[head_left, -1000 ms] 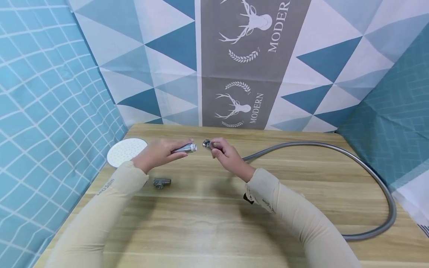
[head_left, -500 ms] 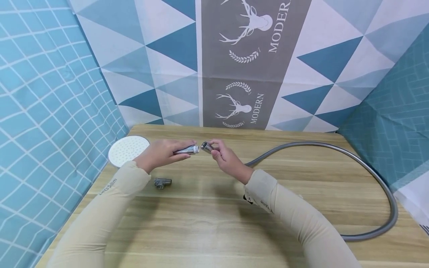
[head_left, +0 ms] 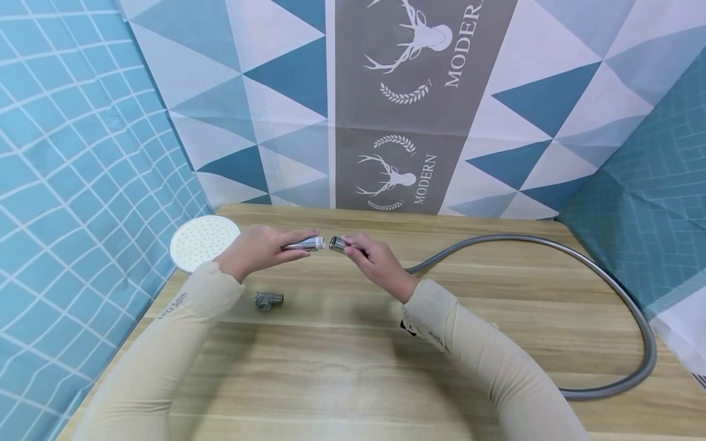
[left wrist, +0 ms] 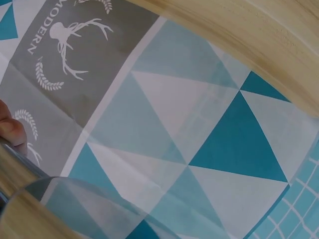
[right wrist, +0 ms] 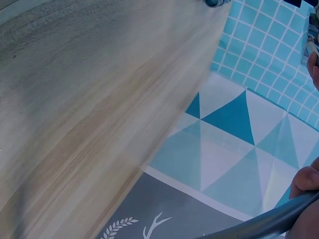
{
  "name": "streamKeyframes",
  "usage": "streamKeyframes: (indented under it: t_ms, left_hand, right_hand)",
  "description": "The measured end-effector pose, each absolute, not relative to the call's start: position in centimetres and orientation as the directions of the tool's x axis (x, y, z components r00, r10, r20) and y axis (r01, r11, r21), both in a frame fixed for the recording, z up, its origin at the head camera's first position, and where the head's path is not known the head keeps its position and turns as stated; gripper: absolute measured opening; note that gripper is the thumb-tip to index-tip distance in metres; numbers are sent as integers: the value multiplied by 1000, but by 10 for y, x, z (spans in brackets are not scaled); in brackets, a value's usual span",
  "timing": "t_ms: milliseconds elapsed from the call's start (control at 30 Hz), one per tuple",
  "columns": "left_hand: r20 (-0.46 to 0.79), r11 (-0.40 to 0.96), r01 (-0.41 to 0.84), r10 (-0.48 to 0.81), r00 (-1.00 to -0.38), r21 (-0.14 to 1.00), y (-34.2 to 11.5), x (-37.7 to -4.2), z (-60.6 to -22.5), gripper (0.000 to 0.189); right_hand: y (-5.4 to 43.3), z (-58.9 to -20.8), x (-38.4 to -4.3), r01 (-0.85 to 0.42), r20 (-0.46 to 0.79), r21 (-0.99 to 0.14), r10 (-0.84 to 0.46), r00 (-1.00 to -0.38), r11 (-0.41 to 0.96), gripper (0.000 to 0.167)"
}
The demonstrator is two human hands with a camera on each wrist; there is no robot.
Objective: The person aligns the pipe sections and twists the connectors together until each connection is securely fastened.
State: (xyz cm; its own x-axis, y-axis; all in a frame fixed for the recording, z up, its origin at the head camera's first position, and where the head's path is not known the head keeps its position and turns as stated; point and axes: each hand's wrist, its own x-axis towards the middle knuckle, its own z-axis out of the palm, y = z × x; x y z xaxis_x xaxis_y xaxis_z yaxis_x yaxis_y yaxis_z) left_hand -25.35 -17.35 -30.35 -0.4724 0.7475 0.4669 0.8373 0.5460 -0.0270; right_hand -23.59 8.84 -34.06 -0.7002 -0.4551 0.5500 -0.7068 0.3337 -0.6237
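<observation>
Hose end [head_left: 337,244] turned twd shower handle [head_left: 306,244]; wall [head_left: 358,116] reads "MODERN".

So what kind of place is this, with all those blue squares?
Maybe a practice corner made to look like a bathroom. There's a shower head, a grey hose and creased, tile-patterned sheeting beside a wooden tabletop.

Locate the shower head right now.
In the head view, the shower head is at left beside the blue wall, its handle in the left grip, facing the hose end.
</observation>
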Motion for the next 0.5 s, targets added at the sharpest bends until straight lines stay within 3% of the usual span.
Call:
streamKeyframes:
  t_ms: [267,500]
  left_hand:
    - [580,474,870,750,-318,-136,-176,-257,-305,45]
    - [599,477,863,744,-296,-167,-174,-256,-306,63]
  right_hand:
    - [85,-346,-238,-844,708,-474,-461,-536,252,30]
    - [84,-345,-237,-811,728,-552,-362,-582,192,31]
